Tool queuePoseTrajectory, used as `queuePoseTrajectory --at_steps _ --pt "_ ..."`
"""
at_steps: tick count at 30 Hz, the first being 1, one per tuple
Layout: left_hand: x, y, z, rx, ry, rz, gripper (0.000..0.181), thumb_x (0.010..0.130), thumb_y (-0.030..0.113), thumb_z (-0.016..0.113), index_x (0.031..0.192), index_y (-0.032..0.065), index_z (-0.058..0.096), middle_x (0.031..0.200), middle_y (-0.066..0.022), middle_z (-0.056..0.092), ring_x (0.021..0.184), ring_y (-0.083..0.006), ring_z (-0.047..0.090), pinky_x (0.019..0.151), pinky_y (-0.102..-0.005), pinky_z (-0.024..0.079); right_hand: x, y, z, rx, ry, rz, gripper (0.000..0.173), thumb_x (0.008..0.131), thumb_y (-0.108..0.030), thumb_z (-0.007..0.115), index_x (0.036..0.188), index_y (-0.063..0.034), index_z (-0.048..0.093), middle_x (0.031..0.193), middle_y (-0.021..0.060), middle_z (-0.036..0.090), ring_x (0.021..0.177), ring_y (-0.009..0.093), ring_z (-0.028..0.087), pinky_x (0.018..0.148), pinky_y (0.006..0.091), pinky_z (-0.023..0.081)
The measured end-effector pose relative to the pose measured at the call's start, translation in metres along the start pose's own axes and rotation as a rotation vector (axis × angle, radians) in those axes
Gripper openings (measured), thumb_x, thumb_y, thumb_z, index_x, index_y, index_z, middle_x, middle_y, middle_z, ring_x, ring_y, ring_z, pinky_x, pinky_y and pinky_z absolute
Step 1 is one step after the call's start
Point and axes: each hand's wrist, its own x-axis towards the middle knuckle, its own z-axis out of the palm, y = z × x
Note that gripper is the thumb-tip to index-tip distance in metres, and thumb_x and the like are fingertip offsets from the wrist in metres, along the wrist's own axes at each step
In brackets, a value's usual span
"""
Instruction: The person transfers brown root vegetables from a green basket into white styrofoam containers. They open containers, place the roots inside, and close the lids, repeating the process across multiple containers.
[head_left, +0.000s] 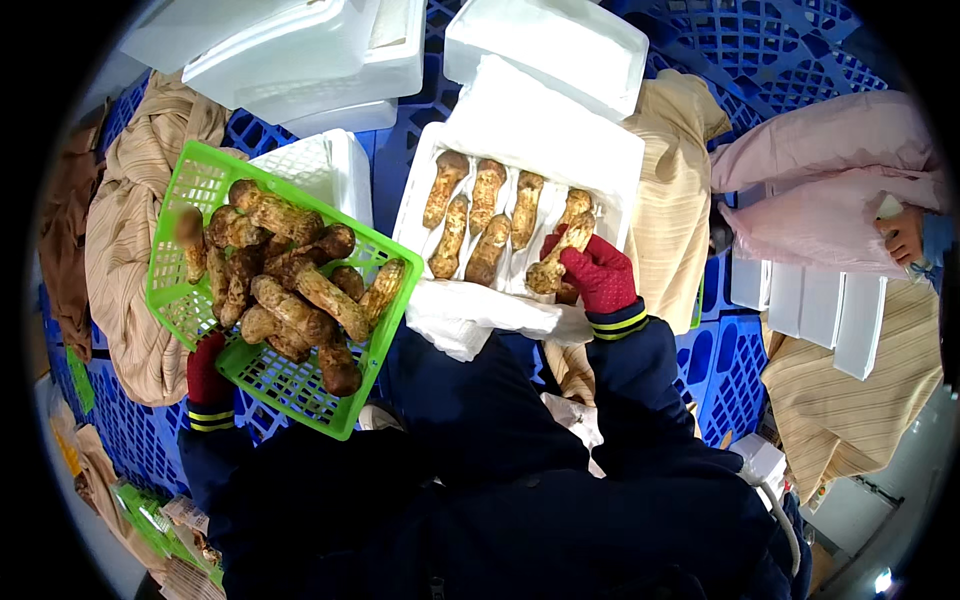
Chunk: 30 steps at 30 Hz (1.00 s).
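My left hand (208, 371), in a dark red glove, grips the near left edge of a green plastic basket (382, 345); its fingertips are hidden by the basket. A loose heap of brown, thick-stemmed matsutake-type mushrooms (296, 307) fills much of the basket, which is tilted. Over the right end of a white foam box (411, 191), my right hand (604, 274), gloved alike, holds one pale-stemmed mushroom (555, 262). Several mushrooms (489, 195) lie in two rows inside the box on white lining. A white sheet (532, 105) is folded back past its far side.
White foam boxes (315, 67) and another foam box (547, 45) stand beyond, on blue plastic pallets (720, 37). Beige striped cloths (142, 247) lie left and right. At far right, another person's hand (904, 236) is beside pink cloth (825, 202) and white foam pieces (806, 300).
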Motion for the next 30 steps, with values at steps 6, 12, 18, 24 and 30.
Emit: queuePoseTrajectory --at_steps 6,12,18,24,30 --pt "-0.01 0.011 0.034 -0.016 0.058 -0.008 0.024 0.086 0.013 0.054 0.107 0.0022 0.057 0.096 -0.0093 0.062 0.086 -0.0232 0.062 0.076 -0.0344 0.051 -0.012 -0.007 0.032 -0.973 0.329 -0.175 0.04 0.078 -0.024 0.073 0.109 -0.001 0.061 0.087 0.0136 0.068 0.08 0.021 0.066 0.069 0.0303 0.052" --pt "-0.014 0.017 0.041 -0.021 0.031 -0.013 0.025 0.086 0.014 0.054 0.108 0.001 0.056 0.099 -0.0107 0.063 0.087 -0.0237 0.062 0.077 -0.0349 0.051 0.006 -0.009 0.036 -1.191 0.302 -0.687 0.025 0.078 -0.018 0.068 0.099 -0.0042 0.064 0.08 0.0128 0.065 0.074 0.029 0.063 0.064 0.0366 0.05" --pt "-0.005 0.007 0.031 -0.007 0.063 -0.005 0.024 0.087 0.014 0.053 0.106 0.0002 0.057 0.096 -0.0107 0.063 0.086 -0.0225 0.062 0.075 -0.0332 0.052 0.053 0.011 0.071 -1.249 0.198 -0.698 0.038 0.079 -0.029 0.066 0.105 -0.0031 0.061 0.092 0.0168 0.064 0.087 0.032 0.061 0.074 0.0417 0.049" --pt "-0.014 0.011 0.034 0.17 0.059 0.065 0.021 0.087 0.014 0.053 0.103 0.0016 0.057 0.092 -0.01 0.063 0.084 -0.0206 0.063 0.072 -0.0325 0.051 0.087 0.008 0.085 -1.161 0.081 -0.132 0.074 0.07 -0.034 0.076 0.125 0.0004 0.042 0.111 0.0221 0.06 0.102 0.033 0.059 0.086 0.0384 0.048" --pt "-0.012 0.014 0.039 0.044 0.082 0.02 0.019 0.084 0.016 0.055 0.098 0.0029 0.057 0.09 -0.0091 0.062 0.079 -0.0203 0.063 0.069 -0.032 0.052 0.094 0.01 0.089 -1.038 0.14 -0.042 0.078 0.067 -0.032 0.075 0.129 -0.003 0.038 0.109 0.0221 0.061 0.101 0.033 0.06 0.086 0.0386 0.048"
